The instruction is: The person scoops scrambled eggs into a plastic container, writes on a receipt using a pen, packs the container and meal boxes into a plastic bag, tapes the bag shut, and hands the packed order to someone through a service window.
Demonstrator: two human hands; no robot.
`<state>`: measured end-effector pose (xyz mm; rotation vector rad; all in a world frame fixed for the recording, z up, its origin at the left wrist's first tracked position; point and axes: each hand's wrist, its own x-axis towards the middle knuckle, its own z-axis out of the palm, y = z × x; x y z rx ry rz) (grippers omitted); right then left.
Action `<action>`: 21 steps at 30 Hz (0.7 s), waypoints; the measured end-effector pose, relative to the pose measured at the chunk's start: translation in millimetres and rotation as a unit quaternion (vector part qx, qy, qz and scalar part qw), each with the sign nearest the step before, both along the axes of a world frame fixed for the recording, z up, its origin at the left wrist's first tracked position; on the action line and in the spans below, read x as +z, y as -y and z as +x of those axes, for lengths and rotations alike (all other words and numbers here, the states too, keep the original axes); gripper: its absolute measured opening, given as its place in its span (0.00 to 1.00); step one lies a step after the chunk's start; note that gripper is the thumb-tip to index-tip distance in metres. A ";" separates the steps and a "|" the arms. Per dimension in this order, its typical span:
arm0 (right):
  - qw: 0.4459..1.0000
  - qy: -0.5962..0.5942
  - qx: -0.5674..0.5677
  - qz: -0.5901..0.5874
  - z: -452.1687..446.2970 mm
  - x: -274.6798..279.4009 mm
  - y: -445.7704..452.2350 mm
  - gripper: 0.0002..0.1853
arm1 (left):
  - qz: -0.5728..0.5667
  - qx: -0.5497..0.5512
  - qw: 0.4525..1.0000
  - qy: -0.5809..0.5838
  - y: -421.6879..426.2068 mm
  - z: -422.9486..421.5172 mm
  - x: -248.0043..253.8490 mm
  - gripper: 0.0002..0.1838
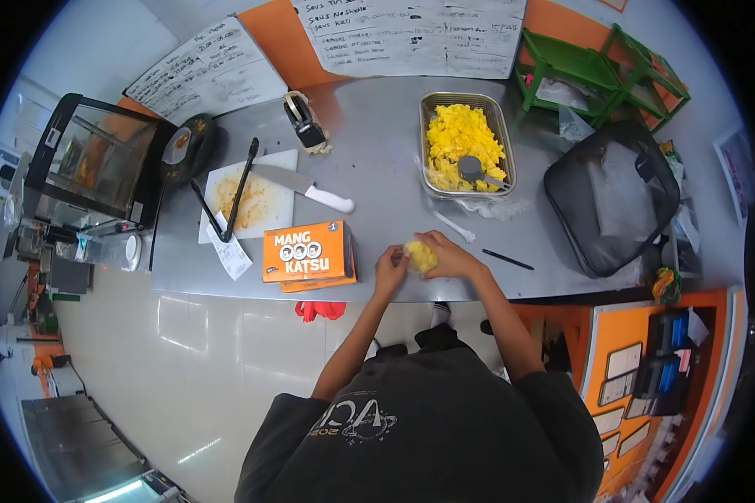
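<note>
Near the front edge of the steel table, a small clear plastic bag of yellow food [421, 256] is between my hands. My left hand [390, 268] pinches the bag's left side. My right hand [451, 256] is curled around its right side. Behind them, a metal tray [425, 107] holds a heap of yellow crumbly food [461, 134] that looks like scrambled egg. A dark grey measuring scoop [471, 168] rests in the heap, its handle toward the tray's near right corner. Clear plastic bags [491, 207] lie against the tray's near side.
Orange boxes [309, 253] are stacked left of my hands. Beyond are a white cutting board [268, 180], a knife [302, 185], black tongs [242, 189] and a tape dispenser [305, 123]. A black pen [507, 259] and a black bag [612, 197] lie to the right.
</note>
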<state>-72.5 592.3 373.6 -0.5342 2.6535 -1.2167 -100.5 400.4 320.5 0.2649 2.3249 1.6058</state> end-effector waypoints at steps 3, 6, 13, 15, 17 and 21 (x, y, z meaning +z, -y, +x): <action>0.999 -0.036 -0.009 -0.004 2.9 -8.7 -0.4 0.47 | 0.060 0.061 0.996 0.039 -10.7 15.9 26.2 0.19; 0.988 -0.103 -0.039 0.107 8.2 -7.7 3.6 0.46 | -0.063 0.044 0.983 -0.168 -17.3 24.6 15.0 0.22; 0.972 -0.140 -0.079 0.172 -1.3 -10.6 9.3 0.43 | -0.095 0.038 0.984 -0.145 -23.1 19.0 21.6 0.24; 0.971 -0.142 -0.084 0.172 -1.6 -10.1 10.4 0.43 | -0.091 0.047 0.978 -0.180 -24.1 17.8 20.9 0.26; 0.972 -0.139 -0.087 0.171 -2.7 -9.7 12.4 0.43 | -0.097 0.045 0.976 -0.190 -22.7 16.2 21.1 0.28; 0.969 -0.118 -0.090 0.199 -0.8 0.3 17.2 0.43 | -0.167 0.006 0.978 -0.127 -18.1 15.7 28.0 0.30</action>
